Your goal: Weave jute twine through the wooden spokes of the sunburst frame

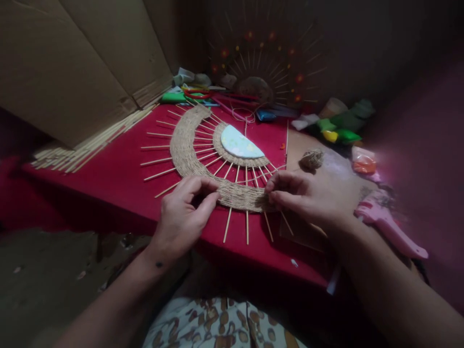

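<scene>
A fan-shaped piece of thin sticks with a wide band of woven twine lies on the red cloth. At its centre sits a pale blue half-round pad edged with twine. My left hand is at the band's lower left part, thumb and forefinger closed on its edge. My right hand pinches at the band's right end; what lies between its fingertips is too small to make out. A thin strand of twine runs near the right fingers. A small ball of twine rests beyond my right hand.
A bundle of sticks lies at the left by a cardboard panel. Red-handled scissors and coloured packets are at the back. A pink glue gun lies beside my right forearm. A decorated fan shape stands behind.
</scene>
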Tool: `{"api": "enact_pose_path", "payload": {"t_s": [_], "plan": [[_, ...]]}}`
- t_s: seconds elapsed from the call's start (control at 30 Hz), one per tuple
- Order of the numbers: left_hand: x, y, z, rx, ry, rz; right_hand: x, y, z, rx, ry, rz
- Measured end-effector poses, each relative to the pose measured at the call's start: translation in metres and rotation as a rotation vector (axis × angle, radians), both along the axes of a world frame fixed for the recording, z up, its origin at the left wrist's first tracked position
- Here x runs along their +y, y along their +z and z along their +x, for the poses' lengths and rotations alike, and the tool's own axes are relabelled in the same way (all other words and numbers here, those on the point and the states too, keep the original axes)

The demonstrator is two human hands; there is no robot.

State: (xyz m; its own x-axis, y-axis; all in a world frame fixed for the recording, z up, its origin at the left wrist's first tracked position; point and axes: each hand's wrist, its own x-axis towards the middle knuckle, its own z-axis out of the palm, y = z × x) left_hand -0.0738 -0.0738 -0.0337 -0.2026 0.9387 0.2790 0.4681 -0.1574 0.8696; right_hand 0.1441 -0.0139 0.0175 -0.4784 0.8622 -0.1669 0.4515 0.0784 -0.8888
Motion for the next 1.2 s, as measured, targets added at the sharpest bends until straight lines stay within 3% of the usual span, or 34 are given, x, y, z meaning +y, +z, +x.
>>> {"api": "enact_pose_path", "payload": {"t_s": [0.2, 0.4, 0.57, 0.7, 1.0, 1.2], "plan": [[-0.005, 0.008, 0.002, -0.226, 0.002, -0.024, -0.003, 0.008, -0.004, -0.176, 0.091, 0.139], [-0.018, 0.005, 0.002, -0.226, 0.021, -0.018, -0.007, 0.005, -0.006, -0.324, 0.137, 0.337], [-0.029, -0.002, 0.000, -0.208, 0.070, 0.000, -0.003, 0.003, -0.004, -0.254, -0.072, 0.216], [-0.028, -0.005, -0.001, -0.173, 0.100, -0.018, 0.008, 0.006, 0.007, -0.267, -0.231, 0.354], [-0.021, -0.004, -0.004, -0.206, 0.082, -0.066, 0.019, 0.008, 0.028, -0.369, 0.114, 0.239], [-0.025, -0.003, -0.006, -0.193, 0.071, -0.056, 0.004, 0.005, 0.014, -0.273, 0.149, 0.468]]}}
